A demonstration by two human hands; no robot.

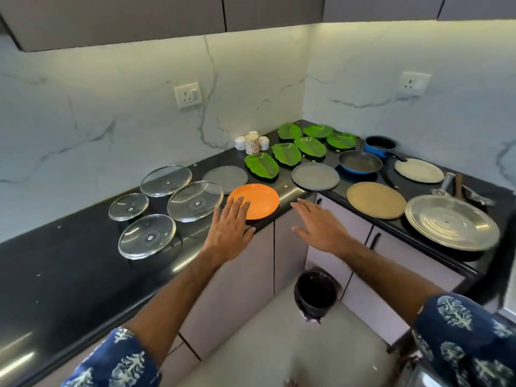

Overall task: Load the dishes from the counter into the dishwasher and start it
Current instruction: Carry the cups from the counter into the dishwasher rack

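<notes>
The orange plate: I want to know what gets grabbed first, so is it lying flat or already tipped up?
Flat. The orange plate rests face up on the black counter; the left hand hovers open over its near edge.

Bright, even lighting. Strip light beneath the wall cabinets [134, 20] washes the marble backsplash [97, 113]. Glare streaks on the black tabletop [55, 261] left of the left hand [231, 227]. Wide-angle bending at edges. Mild softness throughout; sleeves [474, 336] blurred.

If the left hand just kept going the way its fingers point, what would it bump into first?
Most likely the orange plate: the left hand's straight fingers already overlap its near rim in this view. Whether they hover above it or touch it is unclear.
</notes>
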